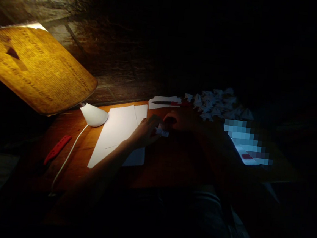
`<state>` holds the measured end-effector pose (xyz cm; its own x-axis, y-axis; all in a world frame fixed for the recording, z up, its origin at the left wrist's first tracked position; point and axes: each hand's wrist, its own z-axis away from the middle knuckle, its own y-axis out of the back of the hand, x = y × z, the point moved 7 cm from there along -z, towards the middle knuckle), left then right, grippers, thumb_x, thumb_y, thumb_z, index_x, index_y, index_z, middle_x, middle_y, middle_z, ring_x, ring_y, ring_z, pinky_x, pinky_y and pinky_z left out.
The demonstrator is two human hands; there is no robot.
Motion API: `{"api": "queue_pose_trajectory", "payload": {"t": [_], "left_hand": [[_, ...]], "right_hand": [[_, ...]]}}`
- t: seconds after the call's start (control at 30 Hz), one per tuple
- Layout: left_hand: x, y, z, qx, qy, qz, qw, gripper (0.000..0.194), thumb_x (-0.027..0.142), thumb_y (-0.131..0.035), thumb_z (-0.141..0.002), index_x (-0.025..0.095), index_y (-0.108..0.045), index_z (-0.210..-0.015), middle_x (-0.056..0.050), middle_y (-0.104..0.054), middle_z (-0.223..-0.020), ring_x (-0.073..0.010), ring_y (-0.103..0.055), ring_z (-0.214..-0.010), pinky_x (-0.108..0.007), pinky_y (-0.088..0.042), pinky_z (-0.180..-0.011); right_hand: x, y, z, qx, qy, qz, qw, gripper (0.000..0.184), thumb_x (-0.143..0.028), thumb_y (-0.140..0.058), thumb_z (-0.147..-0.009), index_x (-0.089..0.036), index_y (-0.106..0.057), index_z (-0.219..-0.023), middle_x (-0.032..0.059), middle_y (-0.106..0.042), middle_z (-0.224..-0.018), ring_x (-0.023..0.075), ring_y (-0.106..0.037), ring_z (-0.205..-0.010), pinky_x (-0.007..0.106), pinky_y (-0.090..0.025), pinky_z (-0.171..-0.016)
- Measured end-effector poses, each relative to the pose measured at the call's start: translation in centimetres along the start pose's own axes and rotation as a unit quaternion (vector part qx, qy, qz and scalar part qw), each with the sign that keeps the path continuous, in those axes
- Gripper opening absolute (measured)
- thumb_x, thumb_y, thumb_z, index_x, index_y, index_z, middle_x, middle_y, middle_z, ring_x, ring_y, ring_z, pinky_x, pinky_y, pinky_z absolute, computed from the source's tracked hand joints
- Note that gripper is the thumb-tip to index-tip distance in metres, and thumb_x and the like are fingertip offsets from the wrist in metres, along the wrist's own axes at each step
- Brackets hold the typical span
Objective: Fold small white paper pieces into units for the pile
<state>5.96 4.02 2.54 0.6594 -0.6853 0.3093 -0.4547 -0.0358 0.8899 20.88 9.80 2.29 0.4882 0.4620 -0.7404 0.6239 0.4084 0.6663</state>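
Observation:
A small folded piece of white paper [162, 132] sits at the middle of the lit wooden table [170, 166]. My left hand [145, 131] pinches it from the left. My right hand [180, 120] lies in shadow just above and to the right, its fingers curled close to the paper. Whether they touch it is hidden by the dark. Under my left wrist lie flat sheets of white paper [119, 128]. Beyond my right hand is a heap of several small folded white paper pieces [214, 105].
A knife with a dark blade and red handle [166, 102] rests on a paper strip at the far edge. A white lamp [93, 114] with its cable [70, 154] stands left, beside a red tool [57, 150]. A printed board [35, 66] leans overhead. A pixelated device [245, 144] lies right.

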Motion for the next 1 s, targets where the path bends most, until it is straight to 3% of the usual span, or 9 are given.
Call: {"api": "queue_pose_trajectory", "payload": {"t": [0.17, 0.33, 0.47, 0.6, 0.8, 1.0], "left_hand": [[-1.8, 0.1, 0.4, 0.067, 0.052, -0.003, 0.996, 0.046, 0.030, -0.071, -0.086, 0.020, -0.059, -0.129, -0.013, -0.066, -0.128, -0.0308, -0.065, -0.115, -0.049, -0.051, -0.101], [-2.8, 1.1, 0.4, 0.103, 0.106, 0.092, 0.985, 0.040, 0.033, -0.072, -0.086, 0.019, -0.061, -0.123, -0.011, -0.074, -0.114, -0.0275, -0.071, -0.103, -0.044, -0.053, -0.096], [-3.1, 2.0, 0.5, 0.129, 0.152, 0.206, 0.958, 0.024, 0.036, -0.071, -0.086, 0.020, -0.066, -0.103, -0.006, -0.076, -0.095, -0.0226, -0.070, -0.092, -0.035, -0.054, -0.087], [-3.4, 2.0, 0.7, 0.153, 0.187, 0.314, 0.918, 0.028, 0.043, -0.079, -0.081, 0.019, -0.065, -0.085, -0.003, -0.070, -0.078, -0.0175, -0.065, -0.076, -0.029, -0.051, -0.073], [-3.9, 0.9, 0.7, 0.141, 0.213, 0.419, 0.872, 0.054, 0.058, -0.093, -0.066, 0.019, -0.057, -0.073, 0.002, -0.060, -0.066, -0.0124, -0.055, -0.061, -0.024, -0.041, -0.059], [-2.7, 0.9, 0.4, 0.077, 0.204, 0.431, 0.876, 0.065, 0.078, -0.083, -0.071, 0.017, -0.060, -0.070, 0.002, -0.055, -0.063, -0.0113, -0.050, -0.060, -0.023, -0.034, -0.055]], "right_hand": [[0.1, 0.1, 0.1, 0.013, -0.001, 0.021, 1.000, 0.012, -0.012, -0.078, -0.076, -0.017, -0.073, -0.086, 0.0064, -0.072, -0.102, 0.0165, -0.066, -0.083, 0.028, -0.051, -0.077], [-0.6, 0.8, 0.3, 0.038, 0.012, -0.075, 0.996, 0.011, -0.016, -0.074, -0.077, -0.019, -0.069, -0.086, 0.0037, -0.075, -0.094, 0.0171, -0.066, -0.084, 0.029, -0.052, -0.078], [-1.5, 0.6, 0.4, 0.059, 0.025, -0.156, 0.986, 0.013, -0.025, -0.073, -0.079, -0.019, -0.065, -0.088, 0.0038, -0.073, -0.093, 0.0166, -0.065, -0.081, 0.029, -0.052, -0.076], [-1.7, 0.1, 0.3, 0.089, 0.024, -0.225, 0.970, 0.027, -0.026, -0.078, -0.075, -0.021, -0.063, -0.096, 0.0042, -0.073, -0.100, 0.0185, -0.068, -0.088, 0.031, -0.054, -0.080], [-1.8, -0.9, 0.0, 0.043, 0.021, -0.218, 0.975, 0.019, -0.037, -0.071, -0.083, -0.018, -0.068, -0.083, 0.0016, -0.069, -0.080, 0.0174, -0.061, -0.075, 0.031, -0.048, -0.072], [-1.8, -1.1, 0.1, 0.025, 0.003, -0.247, 0.969, 0.024, -0.041, -0.073, -0.077, -0.019, -0.064, -0.075, -0.0007, -0.062, -0.073, 0.0142, -0.053, -0.067, 0.027, -0.041, -0.062]]}}
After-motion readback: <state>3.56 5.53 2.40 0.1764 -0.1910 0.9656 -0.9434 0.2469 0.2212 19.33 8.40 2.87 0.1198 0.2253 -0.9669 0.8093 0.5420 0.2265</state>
